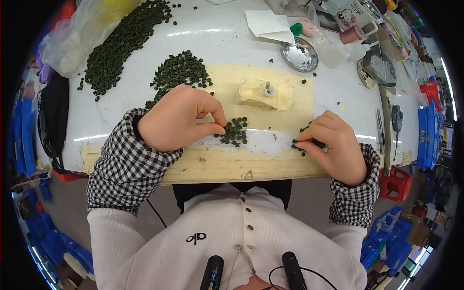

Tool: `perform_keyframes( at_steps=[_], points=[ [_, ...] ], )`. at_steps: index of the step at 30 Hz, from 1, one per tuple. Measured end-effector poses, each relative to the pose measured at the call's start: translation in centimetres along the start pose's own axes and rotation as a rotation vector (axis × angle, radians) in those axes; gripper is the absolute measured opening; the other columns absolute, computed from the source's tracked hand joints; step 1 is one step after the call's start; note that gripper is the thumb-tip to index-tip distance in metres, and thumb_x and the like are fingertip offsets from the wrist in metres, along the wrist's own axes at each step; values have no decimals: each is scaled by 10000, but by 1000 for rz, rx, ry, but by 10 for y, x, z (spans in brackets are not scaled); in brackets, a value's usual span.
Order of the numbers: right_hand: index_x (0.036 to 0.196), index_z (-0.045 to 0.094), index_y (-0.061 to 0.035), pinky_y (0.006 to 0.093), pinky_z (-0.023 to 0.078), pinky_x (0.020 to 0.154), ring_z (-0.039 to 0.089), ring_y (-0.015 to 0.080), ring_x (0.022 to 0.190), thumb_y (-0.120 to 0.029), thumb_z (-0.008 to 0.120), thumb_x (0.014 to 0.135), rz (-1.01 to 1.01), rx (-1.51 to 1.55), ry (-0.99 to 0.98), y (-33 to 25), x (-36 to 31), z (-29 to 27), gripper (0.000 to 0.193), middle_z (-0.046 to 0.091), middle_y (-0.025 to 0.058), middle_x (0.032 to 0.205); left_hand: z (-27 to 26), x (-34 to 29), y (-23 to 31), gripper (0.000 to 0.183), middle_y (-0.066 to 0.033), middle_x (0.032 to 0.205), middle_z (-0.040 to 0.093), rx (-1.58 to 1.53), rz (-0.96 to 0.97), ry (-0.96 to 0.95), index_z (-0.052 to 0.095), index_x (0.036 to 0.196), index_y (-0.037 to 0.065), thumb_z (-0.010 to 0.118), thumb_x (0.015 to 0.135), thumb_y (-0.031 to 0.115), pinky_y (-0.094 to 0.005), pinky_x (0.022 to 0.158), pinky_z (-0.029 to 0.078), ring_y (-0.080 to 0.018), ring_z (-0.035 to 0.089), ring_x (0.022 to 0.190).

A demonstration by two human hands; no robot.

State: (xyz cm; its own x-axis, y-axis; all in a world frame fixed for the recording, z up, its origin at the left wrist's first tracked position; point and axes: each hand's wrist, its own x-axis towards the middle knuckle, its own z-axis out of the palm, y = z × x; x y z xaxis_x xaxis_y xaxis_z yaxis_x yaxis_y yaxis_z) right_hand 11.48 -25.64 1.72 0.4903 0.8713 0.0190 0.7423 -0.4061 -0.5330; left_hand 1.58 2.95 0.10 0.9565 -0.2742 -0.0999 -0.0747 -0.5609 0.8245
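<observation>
My left hand (181, 118) is closed, thumb and forefinger pinched at the left edge of a small cluster of dark green round pieces (237, 130). Whatever sits in that pinch is too small to make out clearly. My right hand (333, 145) also pinches, over another little group of the same pieces (317, 143) that its fingers partly cover. A dark piece shows at its fingertips. Between and beyond the hands stands a tape-wrapped block (265, 93) with a small metal pin and a whitish ring on top.
Two larger heaps of dark green pieces, a middle one (181, 70) and a far-left one (116, 46), lie beyond my left hand. A round metal dish (299, 54), white paper (269, 25) and bottles are at the back right. Tweezers (380, 130) and a black-handled tool (397, 118) lie far right.
</observation>
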Motion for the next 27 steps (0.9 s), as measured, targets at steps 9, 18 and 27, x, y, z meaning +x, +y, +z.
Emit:
perform_keyframes(
  at_steps=[9,18,27],
  points=[
    [751,637,-51,342,457,660,526,242,742,-73,719,695,-43,-78,132,0,7,22,101,579,49,746,-1,5,-1,121,99,572,348,-549,-109,60,594,937,39,640,883,136,-207,482,238,-16,271,508],
    [833,644,-22,321,447,653,569,202,745,-76,634,638,-280,-329,246,2,-6,32,203,613,50,800,-2,-2,-7,391,-176,1153,486,-1413,-184,592,296,1302,-132,383,934,-31,-274,898,457,-177,518,927],
    [788,588,-20,330,458,649,572,235,738,-29,715,658,-223,-271,178,0,2,29,182,602,72,798,0,-2,-18,378,-48,945,592,-1517,-124,327,412,1276,-79,389,1016,195,-157,643,454,-65,511,699]
  ],
)
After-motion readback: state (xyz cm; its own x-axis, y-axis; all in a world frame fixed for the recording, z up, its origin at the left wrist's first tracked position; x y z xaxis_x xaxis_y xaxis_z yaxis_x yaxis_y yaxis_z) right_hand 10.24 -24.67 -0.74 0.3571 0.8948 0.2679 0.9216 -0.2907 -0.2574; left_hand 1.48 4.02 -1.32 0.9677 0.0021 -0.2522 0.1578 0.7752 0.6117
